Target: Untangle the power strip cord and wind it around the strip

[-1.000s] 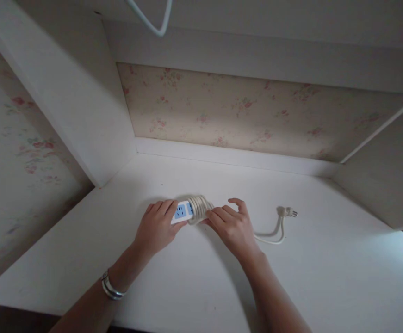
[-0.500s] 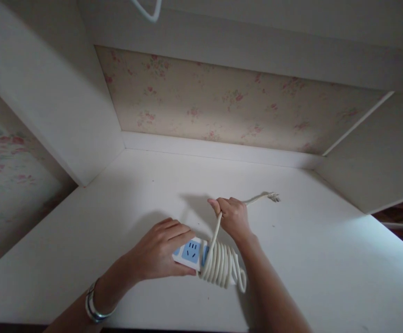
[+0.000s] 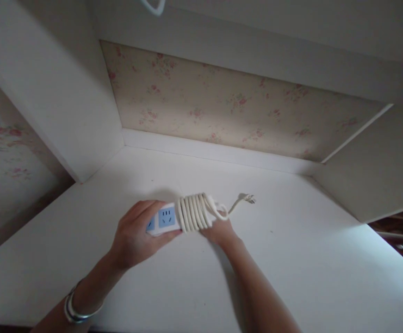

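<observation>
My left hand [image 3: 135, 233] is closed around the left end of a white power strip [image 3: 170, 225] with blue sockets, raised over the white surface. A cream power cord [image 3: 191, 212] is wound in several tight turns around the strip's right part, with a loose loop at the far right. My right hand [image 3: 220, 230] is behind and below these turns; its fingers are hidden, so their grip does not show. Beyond it, the cord's free end leads to a plug [image 3: 249, 199] to the right.
Below the strip spreads a broad white surface [image 3: 312, 259]. White side panels [image 3: 58, 106] and a back ledge [image 3: 222, 152] border it, with floral wallpaper [image 3: 201, 101] behind. A white hook-like loop [image 3: 156, 8] hangs at the top. Dark items show beyond the right edge.
My right hand has gone from above the strip to behind and under it, taking the cord's upright stretch out of sight. The strip has risen and tilted, moving left in view; the plug shifted left.
</observation>
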The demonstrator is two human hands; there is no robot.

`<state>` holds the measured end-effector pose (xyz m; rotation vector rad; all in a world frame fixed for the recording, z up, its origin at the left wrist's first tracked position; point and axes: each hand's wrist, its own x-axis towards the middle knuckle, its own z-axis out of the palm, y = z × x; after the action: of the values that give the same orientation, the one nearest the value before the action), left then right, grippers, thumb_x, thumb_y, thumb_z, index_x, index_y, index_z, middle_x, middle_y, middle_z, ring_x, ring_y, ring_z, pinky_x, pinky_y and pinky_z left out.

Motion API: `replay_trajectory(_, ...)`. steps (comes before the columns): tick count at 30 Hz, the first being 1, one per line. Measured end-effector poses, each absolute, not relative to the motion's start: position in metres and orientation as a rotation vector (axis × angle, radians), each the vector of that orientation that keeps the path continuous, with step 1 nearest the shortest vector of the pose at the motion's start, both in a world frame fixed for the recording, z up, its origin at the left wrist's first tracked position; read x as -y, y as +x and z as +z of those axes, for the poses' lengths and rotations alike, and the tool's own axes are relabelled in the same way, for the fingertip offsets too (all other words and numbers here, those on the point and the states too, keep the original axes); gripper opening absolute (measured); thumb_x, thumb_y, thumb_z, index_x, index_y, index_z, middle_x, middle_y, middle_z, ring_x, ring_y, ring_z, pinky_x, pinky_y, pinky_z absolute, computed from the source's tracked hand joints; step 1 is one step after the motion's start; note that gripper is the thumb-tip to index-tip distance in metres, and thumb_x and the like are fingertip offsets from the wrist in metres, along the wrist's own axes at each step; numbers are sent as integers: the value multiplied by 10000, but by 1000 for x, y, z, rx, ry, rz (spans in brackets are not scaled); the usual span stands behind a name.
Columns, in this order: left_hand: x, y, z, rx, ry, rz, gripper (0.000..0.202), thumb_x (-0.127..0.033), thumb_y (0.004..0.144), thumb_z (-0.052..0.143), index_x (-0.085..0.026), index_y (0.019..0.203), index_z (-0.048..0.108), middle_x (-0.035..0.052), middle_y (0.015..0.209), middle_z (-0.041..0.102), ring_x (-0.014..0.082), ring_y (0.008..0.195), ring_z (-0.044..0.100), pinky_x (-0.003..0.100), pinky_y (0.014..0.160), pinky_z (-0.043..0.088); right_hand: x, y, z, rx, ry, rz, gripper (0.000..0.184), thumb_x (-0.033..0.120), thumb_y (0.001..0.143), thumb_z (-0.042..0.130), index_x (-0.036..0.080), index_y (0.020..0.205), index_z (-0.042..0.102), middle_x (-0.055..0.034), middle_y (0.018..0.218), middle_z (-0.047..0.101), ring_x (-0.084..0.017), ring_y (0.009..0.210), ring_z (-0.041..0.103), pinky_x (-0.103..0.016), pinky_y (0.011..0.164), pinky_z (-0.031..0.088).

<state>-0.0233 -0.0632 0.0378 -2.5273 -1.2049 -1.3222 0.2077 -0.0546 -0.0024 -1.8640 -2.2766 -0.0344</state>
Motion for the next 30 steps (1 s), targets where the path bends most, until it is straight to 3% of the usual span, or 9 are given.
replay_trajectory(3, 50, -27, 31, 1441, -2263, -1319, 388, -416, 725, 710, -198, 1026, 598, 84, 967, 660, 239, 902, 618, 369, 830, 496, 62, 191, -1, 2413, -1790, -76, 339, 374, 908, 443, 187, 727, 662, -75, 659, 697, -192, 572, 639, -263, 541, 362)
replay_trajectory(8, 38, -30, 17, 1502, -2264, -1048, 367, -441, 767, 666, -201, 1035, 599, 84, 942, 666, 251, 881, 602, 374, 821, 459, 76, 177, 8, 2480, -1582, -203, 272, 301, 901, 436, 203, 735, 627, -42, 638, 669, -160, 550, 590, -275, 556, 293)
replay_trajectory(17, 48, -13, 12, 1342, -2433, -774, 393, -382, 787, 652, -182, 1119, 588, 107, 988, 670, 275, 893, 584, 412, 784, 437, 81, 194, 21, 2111, -1353, -502, 220, 242, 877, 476, 207, 690, 587, -23, 643, 583, -169, 694, 476, -363, 757, 260)
replay_trajectory(21, 57, -2, 13, 1072, -2654, -786, 372, -363, 778, 659, -193, 1103, 598, 99, 990, 673, 254, 874, 599, 401, 773, 456, 77, 201, 27, 1975, -1524, -440, 163, 216, 854, 486, 200, 716, 572, -31, 706, 584, -184, 751, 464, -374, 801, 251)
replay_trajectory(30, 83, 5, 20, 665, -3001, -860, 436, -473, 756, 650, -170, 1062, 583, 74, 857, 661, 211, 770, 599, 383, 738, 473, 60, 232, 23, 2130, -1458, 48, 282, 317, 970, 376, 194, 772, 535, -16, 722, 587, -150, 723, 524, -261, 713, 342)
